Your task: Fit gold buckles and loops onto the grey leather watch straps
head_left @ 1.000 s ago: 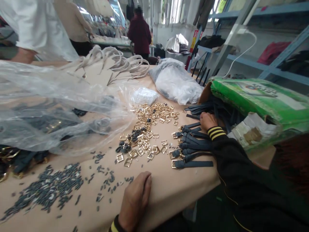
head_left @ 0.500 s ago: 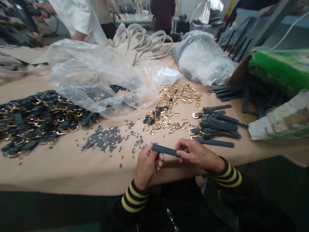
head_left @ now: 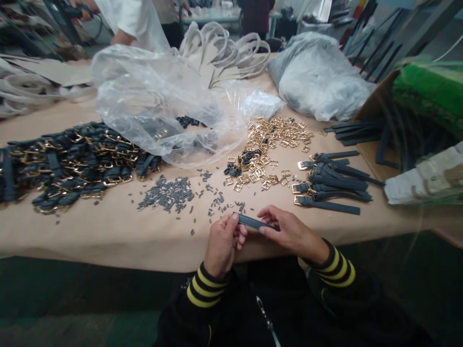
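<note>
A short dark strap (head_left: 251, 221) is stretched between my two hands above the table's near edge. My left hand (head_left: 223, 241) pinches its left end between thumb and fingers. At the other end my right hand (head_left: 291, 232) grips the strap, which passes under its fingers. Just beyond lie small dark loops (head_left: 166, 193) scattered in a loose pile. Farther back is a heap of gold buckles (head_left: 265, 176) mixed with some dark pieces. To the right lies a bunch of dark straps with gold buckles (head_left: 331, 183).
A large pile of buckled dark straps (head_left: 79, 164) covers the left side. Clear plastic bags (head_left: 144, 106) and a stuffed bag (head_left: 321, 77) stand behind. A box with green plastic (head_left: 427, 96) is at right. Across the table, a person's white sleeve (head_left: 133, 24) shows.
The strap has turned in my hands and now shows more of its edge. My right fingers have shifted along it. The whole view has moved slightly, so the table appears farther right and higher.
</note>
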Available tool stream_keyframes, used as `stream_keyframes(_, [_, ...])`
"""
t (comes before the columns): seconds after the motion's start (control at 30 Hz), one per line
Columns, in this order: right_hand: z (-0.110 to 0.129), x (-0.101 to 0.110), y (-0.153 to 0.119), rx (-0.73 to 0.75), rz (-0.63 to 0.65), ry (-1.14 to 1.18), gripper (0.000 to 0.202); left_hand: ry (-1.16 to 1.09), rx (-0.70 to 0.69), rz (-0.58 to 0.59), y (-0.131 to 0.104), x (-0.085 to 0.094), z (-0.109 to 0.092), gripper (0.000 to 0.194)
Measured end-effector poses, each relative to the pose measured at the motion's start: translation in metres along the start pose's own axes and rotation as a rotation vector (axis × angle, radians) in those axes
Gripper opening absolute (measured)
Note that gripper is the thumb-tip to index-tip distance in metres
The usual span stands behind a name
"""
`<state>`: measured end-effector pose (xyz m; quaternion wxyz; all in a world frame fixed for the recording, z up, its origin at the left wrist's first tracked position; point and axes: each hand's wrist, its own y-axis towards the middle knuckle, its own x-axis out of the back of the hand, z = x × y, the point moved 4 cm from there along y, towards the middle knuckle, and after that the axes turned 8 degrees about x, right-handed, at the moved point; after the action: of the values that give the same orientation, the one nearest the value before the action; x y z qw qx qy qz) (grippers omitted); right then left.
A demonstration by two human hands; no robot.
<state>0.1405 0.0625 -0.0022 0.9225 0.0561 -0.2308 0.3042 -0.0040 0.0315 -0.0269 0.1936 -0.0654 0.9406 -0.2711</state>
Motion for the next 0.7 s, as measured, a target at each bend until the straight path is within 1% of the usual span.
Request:
stream_keyframes(0.07, [0.009,-0.003,-0.001,0.09,-0.101,-0.188,0.028,-0.01,0.001,-0.007,-0.001,-0.001,0.0,0.025])
stream_keyframes(0.1, [0.013,-0.006,-0.001,0.13,-0.127,-0.268,0.026,-0.017,0.005,-0.008,-0.001,-0.001,0.001,0.025])
stream_keyframes(0.17, [0.019,-0.012,-0.002,0.183,-0.128,-0.359,0.016,-0.029,0.014,-0.005,-0.002,-0.002,0.002,0.025])
stream_keyframes(0.23, [0.02,-0.015,-0.001,0.177,-0.116,-0.343,0.014,-0.033,0.006,-0.007,-0.003,-0.003,0.002,0.025])
stream_keyframes(0.3, [0.014,-0.016,-0.001,0.121,-0.095,-0.188,0.013,-0.02,-0.027,-0.015,-0.003,-0.002,0.002,0.024])
stream_keyframes(0.43, [-0.002,-0.021,-0.002,-0.037,0.04,0.445,0.017,0.024,-0.072,0.042,-0.003,-0.002,0.0,0.028])
stream_keyframes(0.5, [-0.007,-0.025,-0.002,-0.102,0.074,0.659,0.02,0.016,-0.065,0.07,-0.003,-0.002,0.001,0.031])
stream_keyframes(0.6, [-0.009,-0.028,-0.002,-0.147,0.07,0.78,0.02,0.007,-0.058,0.063,-0.002,-0.001,0.002,0.031])
stream_keyframes(0.7, [-0.004,-0.029,0.0,-0.114,0.065,0.829,0.018,0.02,-0.043,0.062,-0.002,-0.004,0.005,0.033])
